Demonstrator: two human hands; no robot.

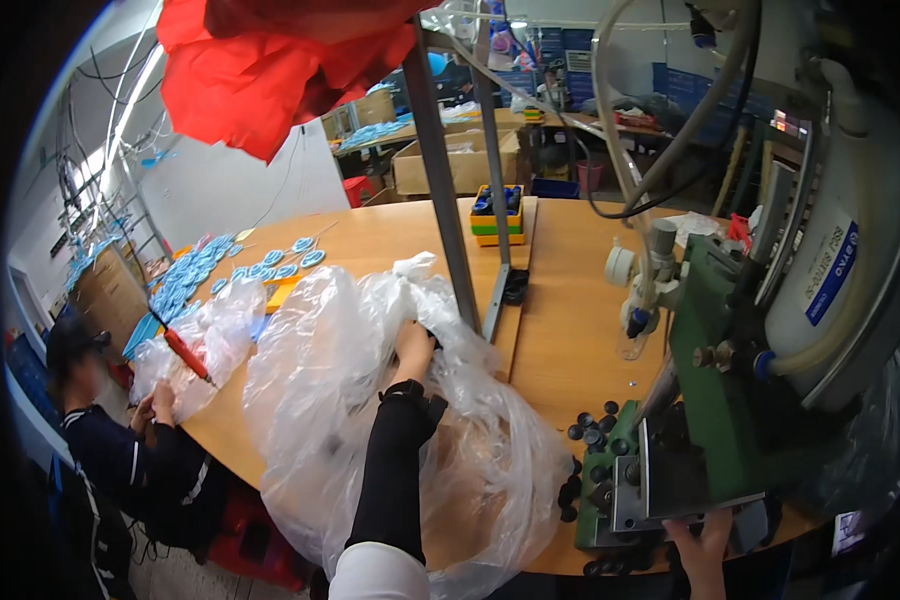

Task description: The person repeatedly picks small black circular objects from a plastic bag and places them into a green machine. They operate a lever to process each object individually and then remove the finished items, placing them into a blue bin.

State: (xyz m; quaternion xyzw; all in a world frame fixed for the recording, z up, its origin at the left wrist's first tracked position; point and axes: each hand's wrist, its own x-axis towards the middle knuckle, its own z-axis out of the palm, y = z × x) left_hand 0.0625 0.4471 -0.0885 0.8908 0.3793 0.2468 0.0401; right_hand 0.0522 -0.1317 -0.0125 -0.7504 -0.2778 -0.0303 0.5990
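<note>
My left hand (413, 350) reaches into a large clear plastic bag (310, 370) on the table. Its fingers are hidden from me, and a small dark thing shows at their far side. My right hand (705, 548) is at the front of a green press machine (715, 370). Thumb and fingers there are spread apart, with their tips against or behind the lower edge of a metal block (632, 500). Several small black round caps (592, 432) lie loose beside the machine's green base.
A grey metal frame (440, 170) rises from the table (560, 290), with red cloth (280, 70) hanging above. Yellow and green bins (500, 225) stand farther back. Leftward, a co-worker (120, 440) sits near a red electric screwdriver (185, 352) and blue parts (195, 275).
</note>
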